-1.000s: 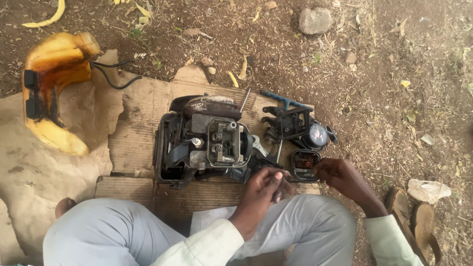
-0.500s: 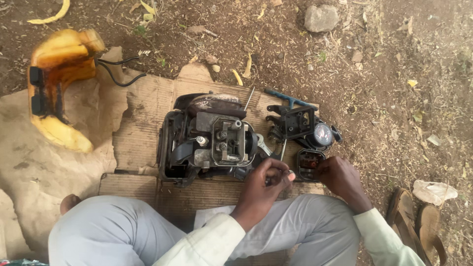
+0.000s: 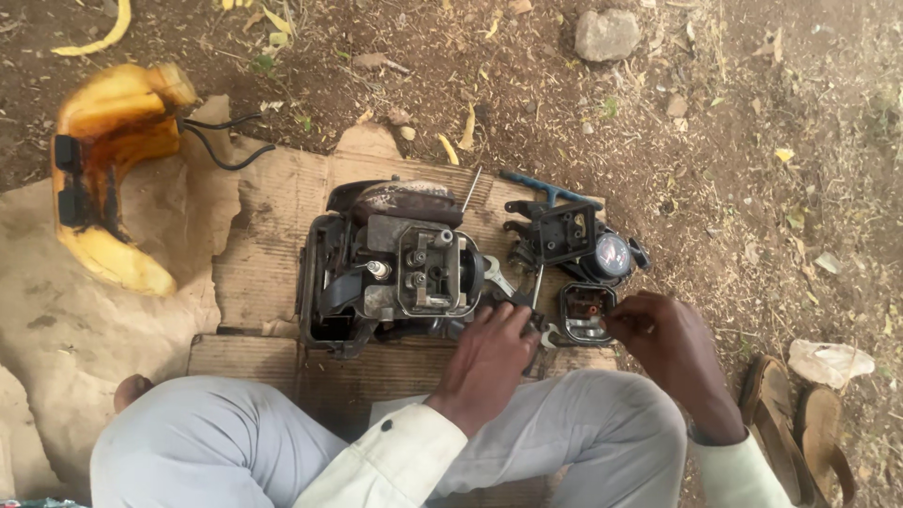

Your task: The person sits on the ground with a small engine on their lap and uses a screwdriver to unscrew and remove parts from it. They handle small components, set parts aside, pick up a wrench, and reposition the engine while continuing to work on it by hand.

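Two hands work low beside a small engine (image 3: pixel 395 268) on cardboard (image 3: pixel 273 245). The left hand (image 3: pixel 489 353) curls, fingers closed on a small metal part (image 3: pixel 544 331) just beyond its fingertips; the engine sits just left of it. The right hand (image 3: pixel 663 334) pinches a black square housing (image 3: pixel 585 310) at its fingertips.

Yellow plastic cover (image 3: pixel 108 179) on brown paper, grey stone (image 3: pixel 607 35) – bare dirt, worn sandals (image 3: pixel 800 423), scattered dry leaves

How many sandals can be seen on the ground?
2: a pair of brown sandals lies side by side on the dirt at the lower right, beside the person's right arm; partly cut off.
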`<state>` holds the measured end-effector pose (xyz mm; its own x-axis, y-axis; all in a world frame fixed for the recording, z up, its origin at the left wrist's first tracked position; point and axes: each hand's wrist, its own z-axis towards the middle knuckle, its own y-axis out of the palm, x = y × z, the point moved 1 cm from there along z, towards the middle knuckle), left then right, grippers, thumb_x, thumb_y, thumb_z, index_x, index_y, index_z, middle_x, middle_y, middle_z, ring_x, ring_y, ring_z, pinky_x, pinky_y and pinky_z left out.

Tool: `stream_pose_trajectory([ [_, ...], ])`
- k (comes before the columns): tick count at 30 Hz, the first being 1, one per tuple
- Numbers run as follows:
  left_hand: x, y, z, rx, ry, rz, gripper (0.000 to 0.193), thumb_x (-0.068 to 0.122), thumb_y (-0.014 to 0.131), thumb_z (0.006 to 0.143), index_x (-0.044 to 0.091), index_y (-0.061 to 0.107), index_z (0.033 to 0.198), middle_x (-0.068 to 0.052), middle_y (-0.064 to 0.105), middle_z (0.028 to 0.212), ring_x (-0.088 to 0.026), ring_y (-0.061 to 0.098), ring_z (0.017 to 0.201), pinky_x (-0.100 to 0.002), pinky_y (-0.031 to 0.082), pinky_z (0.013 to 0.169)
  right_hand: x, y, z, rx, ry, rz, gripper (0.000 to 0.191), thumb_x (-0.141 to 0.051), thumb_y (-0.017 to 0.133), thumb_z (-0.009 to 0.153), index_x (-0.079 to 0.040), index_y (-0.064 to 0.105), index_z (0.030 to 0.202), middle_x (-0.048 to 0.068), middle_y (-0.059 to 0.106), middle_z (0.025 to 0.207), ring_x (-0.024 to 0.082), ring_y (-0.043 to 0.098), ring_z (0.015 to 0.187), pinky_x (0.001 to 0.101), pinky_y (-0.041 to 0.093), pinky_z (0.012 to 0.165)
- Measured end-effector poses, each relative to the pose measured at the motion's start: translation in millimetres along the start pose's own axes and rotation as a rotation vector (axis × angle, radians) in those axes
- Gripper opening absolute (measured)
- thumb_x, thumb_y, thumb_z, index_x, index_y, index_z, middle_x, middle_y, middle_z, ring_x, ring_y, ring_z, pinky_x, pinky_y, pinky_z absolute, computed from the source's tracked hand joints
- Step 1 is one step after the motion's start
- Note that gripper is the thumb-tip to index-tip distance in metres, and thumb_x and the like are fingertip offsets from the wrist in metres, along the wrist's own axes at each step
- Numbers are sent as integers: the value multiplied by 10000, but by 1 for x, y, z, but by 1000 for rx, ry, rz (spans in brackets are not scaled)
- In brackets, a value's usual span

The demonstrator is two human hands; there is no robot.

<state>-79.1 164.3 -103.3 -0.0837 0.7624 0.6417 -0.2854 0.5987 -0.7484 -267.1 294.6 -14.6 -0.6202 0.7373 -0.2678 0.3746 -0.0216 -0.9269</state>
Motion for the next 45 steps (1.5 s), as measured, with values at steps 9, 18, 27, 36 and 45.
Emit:
stream_pose_trajectory([
  [9, 6, -27, 9, 27, -57, -215, 336, 63, 607, 969, -17, 669, 1289, -193, 621, 1299, -349, 530, 1261, -468, 414, 1077, -39, -13, -10, -96, 67, 171, 154, -164, 802, 826, -76, 829, 950, 85, 774, 853, 190, 696, 564, 337, 522, 537],
  [18, 10, -41, 10, 70, -94, -539, 266, 137, 641, 954, 36, 705, 1192, -160, 693, 1270, -342, 593, 1255, -491, 398, 1118, -63, -7, -16, -223, -104, 343, 133, -115, 791, 813, -101, 834, 938, 23, 805, 875, 128, 748, 632, 282, 609, 547],
  [27, 10, -43, 18, -180, -415, -1214, 256, 141, 589, 957, 49, 672, 1181, -76, 740, 1020, -179, 676, 909, -347, 524, 818, -72, -20, -21, -138, -97, 480, 217, 0, 754, 800, -69, 800, 1000, 57, 795, 1007, 155, 789, 889, 302, 652, 814],
  [36, 11, -27, 14, -192, -623, -1757, 227, 215, 507, 1037, 85, 651, 1156, 13, 618, 861, -64, 504, 730, -236, 429, 661, -53, -24, -25, -107, -98, 395, 301, -49, 759, 814, -136, 770, 1102, 49, 827, 1018, 164, 823, 918, 319, 640, 838],
  [45, 23, -76, 10, -270, -269, -1453, 239, 283, 601, 1051, 68, 681, 1116, 40, 571, 792, -61, 479, 683, -245, 411, 601, 61, 37, 29, -130, -37, 184, 753, -132, 866, 715, -84, 469, 1353, 171, 703, 1161, 298, 760, 940, 406, 646, 723],
])
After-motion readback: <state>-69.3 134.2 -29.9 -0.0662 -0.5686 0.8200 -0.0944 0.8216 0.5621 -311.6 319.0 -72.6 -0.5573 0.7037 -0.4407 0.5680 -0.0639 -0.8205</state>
